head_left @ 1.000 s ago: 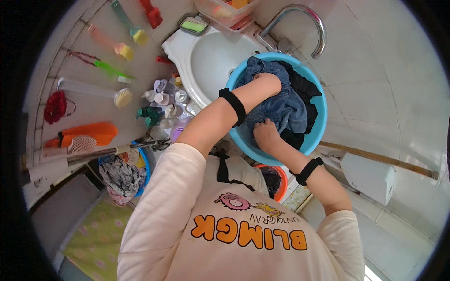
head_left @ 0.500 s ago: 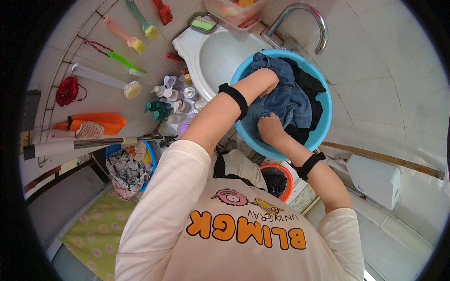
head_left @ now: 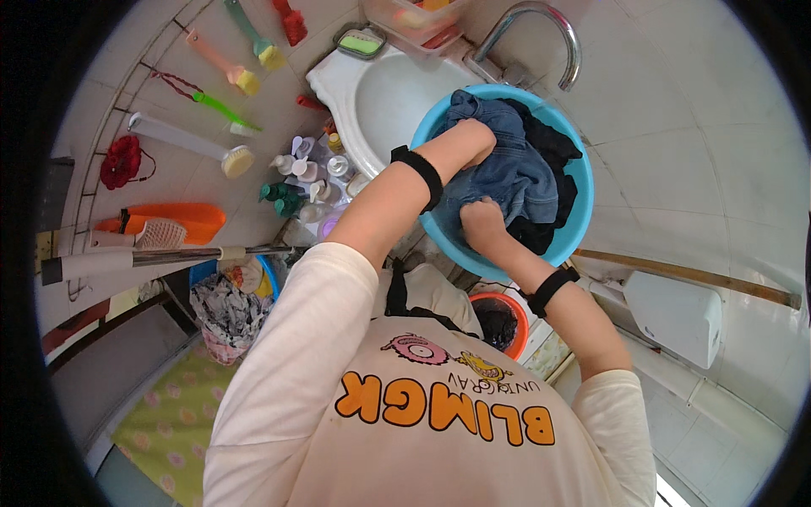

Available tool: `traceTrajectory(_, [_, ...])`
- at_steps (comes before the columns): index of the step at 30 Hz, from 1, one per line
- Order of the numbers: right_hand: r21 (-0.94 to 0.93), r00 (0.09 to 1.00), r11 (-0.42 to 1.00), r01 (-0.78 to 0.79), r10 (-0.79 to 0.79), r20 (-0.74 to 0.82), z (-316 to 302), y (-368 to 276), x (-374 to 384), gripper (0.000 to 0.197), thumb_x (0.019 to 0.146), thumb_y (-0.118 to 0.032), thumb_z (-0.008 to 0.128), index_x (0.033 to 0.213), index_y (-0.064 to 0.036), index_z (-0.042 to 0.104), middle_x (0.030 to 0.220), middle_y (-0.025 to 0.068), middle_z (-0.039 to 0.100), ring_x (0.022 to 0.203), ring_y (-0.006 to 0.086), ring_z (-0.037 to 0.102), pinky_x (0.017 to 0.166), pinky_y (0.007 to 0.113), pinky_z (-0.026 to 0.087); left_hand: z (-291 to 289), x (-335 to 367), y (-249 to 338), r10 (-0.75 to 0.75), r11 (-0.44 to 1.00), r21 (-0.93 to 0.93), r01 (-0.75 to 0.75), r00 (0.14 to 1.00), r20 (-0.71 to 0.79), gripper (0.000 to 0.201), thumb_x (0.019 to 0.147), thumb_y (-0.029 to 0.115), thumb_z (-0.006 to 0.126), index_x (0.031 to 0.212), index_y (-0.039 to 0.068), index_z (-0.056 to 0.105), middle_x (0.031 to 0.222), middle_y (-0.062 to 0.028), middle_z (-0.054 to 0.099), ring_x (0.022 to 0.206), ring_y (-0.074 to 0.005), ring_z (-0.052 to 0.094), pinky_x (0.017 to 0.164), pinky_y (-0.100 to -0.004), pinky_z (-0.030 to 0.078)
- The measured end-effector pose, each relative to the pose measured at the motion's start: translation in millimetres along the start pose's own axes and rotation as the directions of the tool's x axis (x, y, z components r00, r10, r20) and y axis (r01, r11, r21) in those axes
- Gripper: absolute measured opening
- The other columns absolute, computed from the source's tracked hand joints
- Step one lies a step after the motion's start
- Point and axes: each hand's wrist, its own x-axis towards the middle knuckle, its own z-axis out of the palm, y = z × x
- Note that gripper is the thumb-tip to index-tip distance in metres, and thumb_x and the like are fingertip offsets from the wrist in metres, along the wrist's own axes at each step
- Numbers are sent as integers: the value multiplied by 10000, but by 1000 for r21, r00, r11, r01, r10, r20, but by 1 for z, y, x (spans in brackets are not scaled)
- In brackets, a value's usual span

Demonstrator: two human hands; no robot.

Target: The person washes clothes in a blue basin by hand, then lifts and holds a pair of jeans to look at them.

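A blue denim garment (head_left: 528, 182) lies bunched in a light-blue basin (head_left: 583, 198), with black cloth (head_left: 549, 139) beside and beneath it. My left hand (head_left: 476, 144) is closed on the denim at the basin's left side, its fingertips tucked out of sight. Closer to my body, my right hand (head_left: 484, 221) makes a fist around another part of the same garment. Both wrists wear black bands.
Behind the basin are a white sink (head_left: 397, 101) and a curved chrome faucet (head_left: 562, 34). Pump bottles (head_left: 308, 173) crowd the left, below hanging brushes (head_left: 241, 160). A red-orange bucket (head_left: 517, 325) and a blue tub of laundry (head_left: 228, 304) stand lower down.
Both hands keep hold of the denim garment and have shifted only slightly. The whole view has moved a little, with the basin now slightly further up and left.
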Motion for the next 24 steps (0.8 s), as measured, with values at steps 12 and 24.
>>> traceTrajectory(12, [191,990,976,-110,124,-63,-6,5,4,286,518,-260,804,553,-47,618,630,132,620,656,300,619,643,377,506,26,-13,0,-30,998,-64,10,951,-309,427,593,217,781,970,46,678,1143,-179,569,1078,-356,514,921,-405,435])
traceTrajectory(24, [603,925,789,117,135,-356,-11,9,-45,282,660,-186,753,768,-36,540,665,68,576,724,246,536,684,363,449,40,-73,-9,120,992,59,-110,695,-709,625,546,227,802,1091,67,542,1167,-129,467,1135,-312,412,954,-410,384])
